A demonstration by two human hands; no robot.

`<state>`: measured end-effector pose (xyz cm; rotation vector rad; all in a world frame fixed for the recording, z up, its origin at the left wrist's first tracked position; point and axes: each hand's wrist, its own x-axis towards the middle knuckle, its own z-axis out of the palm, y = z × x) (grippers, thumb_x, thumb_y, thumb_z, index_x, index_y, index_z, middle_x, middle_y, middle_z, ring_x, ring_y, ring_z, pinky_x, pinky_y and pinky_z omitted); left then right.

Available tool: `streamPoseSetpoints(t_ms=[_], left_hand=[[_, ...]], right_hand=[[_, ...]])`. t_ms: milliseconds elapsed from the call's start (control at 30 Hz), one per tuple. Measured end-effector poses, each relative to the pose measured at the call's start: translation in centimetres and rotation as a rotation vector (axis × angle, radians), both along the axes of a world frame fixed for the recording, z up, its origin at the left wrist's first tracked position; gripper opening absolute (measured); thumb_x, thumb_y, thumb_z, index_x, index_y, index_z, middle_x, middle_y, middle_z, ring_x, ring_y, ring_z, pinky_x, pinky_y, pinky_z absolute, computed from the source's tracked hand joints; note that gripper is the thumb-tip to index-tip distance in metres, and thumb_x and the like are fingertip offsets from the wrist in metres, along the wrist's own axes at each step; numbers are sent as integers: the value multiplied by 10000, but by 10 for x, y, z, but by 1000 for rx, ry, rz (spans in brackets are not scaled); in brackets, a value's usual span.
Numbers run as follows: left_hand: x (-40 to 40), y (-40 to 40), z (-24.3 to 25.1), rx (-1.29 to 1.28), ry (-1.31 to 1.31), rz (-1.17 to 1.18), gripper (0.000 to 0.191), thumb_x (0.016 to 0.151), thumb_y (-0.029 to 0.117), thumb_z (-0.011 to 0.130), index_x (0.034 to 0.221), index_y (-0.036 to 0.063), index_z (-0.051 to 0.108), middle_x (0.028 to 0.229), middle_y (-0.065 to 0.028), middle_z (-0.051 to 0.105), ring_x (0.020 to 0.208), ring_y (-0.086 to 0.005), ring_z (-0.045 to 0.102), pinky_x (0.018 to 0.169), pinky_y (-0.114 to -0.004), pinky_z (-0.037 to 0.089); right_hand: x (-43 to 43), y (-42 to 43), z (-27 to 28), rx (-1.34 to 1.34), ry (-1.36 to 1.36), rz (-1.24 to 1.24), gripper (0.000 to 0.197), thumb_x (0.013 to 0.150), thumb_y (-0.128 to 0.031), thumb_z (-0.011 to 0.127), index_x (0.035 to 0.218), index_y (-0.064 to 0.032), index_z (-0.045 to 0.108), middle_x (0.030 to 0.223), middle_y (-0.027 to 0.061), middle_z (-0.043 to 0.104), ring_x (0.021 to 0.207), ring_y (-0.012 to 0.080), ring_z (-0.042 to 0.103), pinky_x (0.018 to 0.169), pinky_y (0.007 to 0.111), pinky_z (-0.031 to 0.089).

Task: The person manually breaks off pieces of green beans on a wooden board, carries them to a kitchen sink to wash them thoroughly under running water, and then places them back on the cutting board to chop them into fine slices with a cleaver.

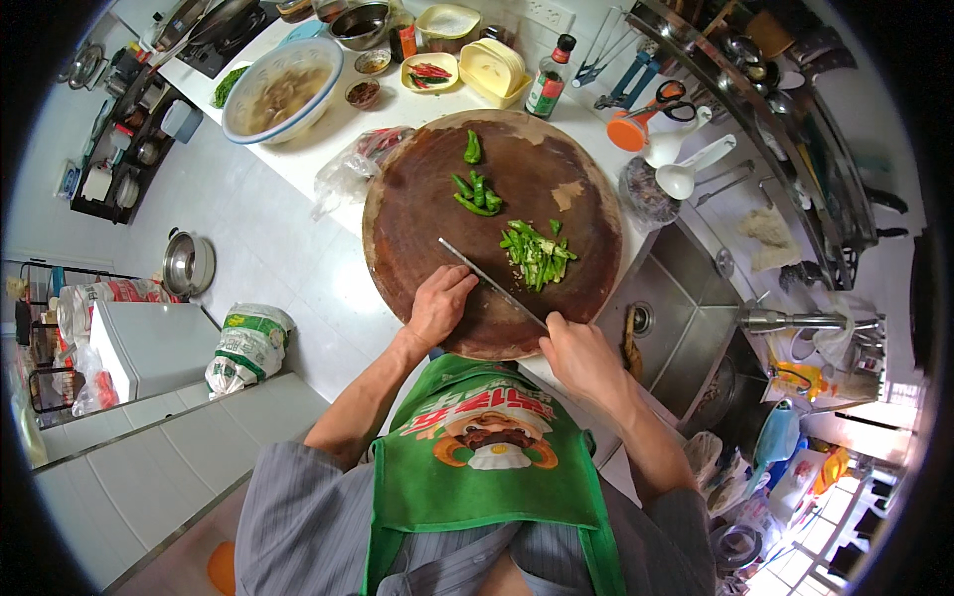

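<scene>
A round wooden chopping board (417, 223) lies before me. My right hand (585, 357) grips a kitchen knife (496, 287) by the handle. Its blade, seen nearly edge-on, slants across the near part of the board. Against the blade's left side rest the curled fingers of my left hand (443, 302); whatever is beneath them is hidden. Right of the knife is a pile of sliced green peppers (538, 257), with a few pale seeds around it. Farther up sit several green pepper pieces (477, 195) and, above them, a single green pepper piece (472, 147).
A plastic bag (350, 171) touches the board's left side. Behind stand a large bowl of cloudy liquid and food (283, 97), a dish of red chillies (428, 73) and a sauce bottle (551, 78). A steel sink (671, 305) adjoins at right, with scissors (663, 100) above.
</scene>
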<state>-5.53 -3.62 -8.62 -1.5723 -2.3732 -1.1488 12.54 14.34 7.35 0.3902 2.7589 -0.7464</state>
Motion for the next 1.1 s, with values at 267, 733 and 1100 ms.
streamPoseSetpoints(t_ms=[267,733,1100], left_hand=[[1,-4,1,12,46,-13,260,831,-14,644,1081,-4,713,1144,-143,685,1034,-329,657,889,-393,562],[3,31,10,116,-71,-68,259,834,-45,634,1082,-8,699,1138,-180,680,1020,-385,649,869,-442,554],[-168,142,30,-103,-78,248,273,887,201,721,1053,9,620,968,-261,679,917,-464,664,787,-547,527]], right_hand=[[-3,-1,-12,-17,80,-22,202,983,-148,625,972,43,559,823,291,696,818,502,692,728,574,553],[14,5,-20,-151,148,-330,272,995,-213,633,978,29,512,835,295,662,810,530,649,677,562,489],[61,-8,-25,-156,200,-549,288,972,-231,656,949,33,544,820,270,659,821,510,647,680,550,490]])
